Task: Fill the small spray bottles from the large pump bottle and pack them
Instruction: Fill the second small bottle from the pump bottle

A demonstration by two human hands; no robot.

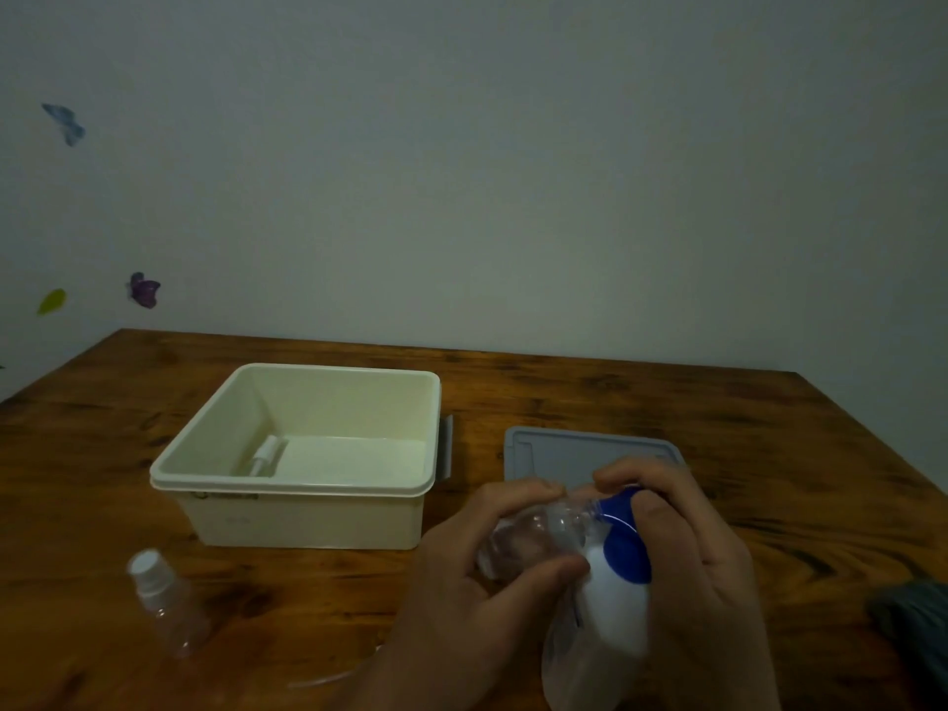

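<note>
- Up close at the lower right, my left hand (pixel 477 572) grips a small clear spray bottle (pixel 533 536), the fingers (pixel 518 497) curled over its top side and the thumb under it.
- That small bottle is tilted, its open mouth meeting the blue nozzle of the large pump bottle (pixel 610 618).
- My right hand (pixel 687 551) wraps around the blue pump head (pixel 623 541), the fingers bent over it from above.
- The white body of the large pump bottle runs down between my two hands to the lower edge of the view.
- A second small spray bottle (pixel 166 602), clear with a white cap, stands near the left on the wooden bench (pixel 769 454), well apart from my hands.
- A cream plastic box (pixel 308 515) sits open behind it, left of centre.
- Inside the box, by its left wall, lies a white spray top (pixel 267 454); whether a bottle is attached I cannot tell.
- A grey lid (pixel 554 454) lies flat on the bench just right of the box, partly hidden behind my hands.
- A thin clear tube (pixel 333 677) lies on the bench beside my left wrist.
- Butterfly stickers (pixel 143 289) dot the pale wall at far left.
</note>
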